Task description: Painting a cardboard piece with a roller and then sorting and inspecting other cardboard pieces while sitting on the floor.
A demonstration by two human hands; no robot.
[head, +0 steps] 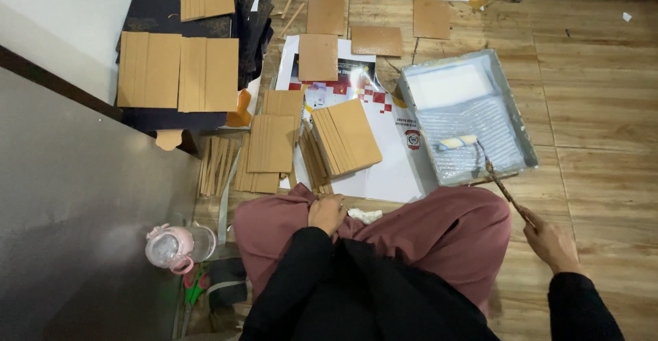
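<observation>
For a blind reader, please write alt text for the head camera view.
A person sitting on a wooden floor holds a small paint roller in the right hand, its head in a grey tray; the left hand rests on the knee, near stacked brown cardboard pieces.

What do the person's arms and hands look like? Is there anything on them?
Both arms wear long black sleeves that reach the wrists. The left hand and the right hand are bare: no gloves. No rings, watch or bracelets show from this view.
</observation>
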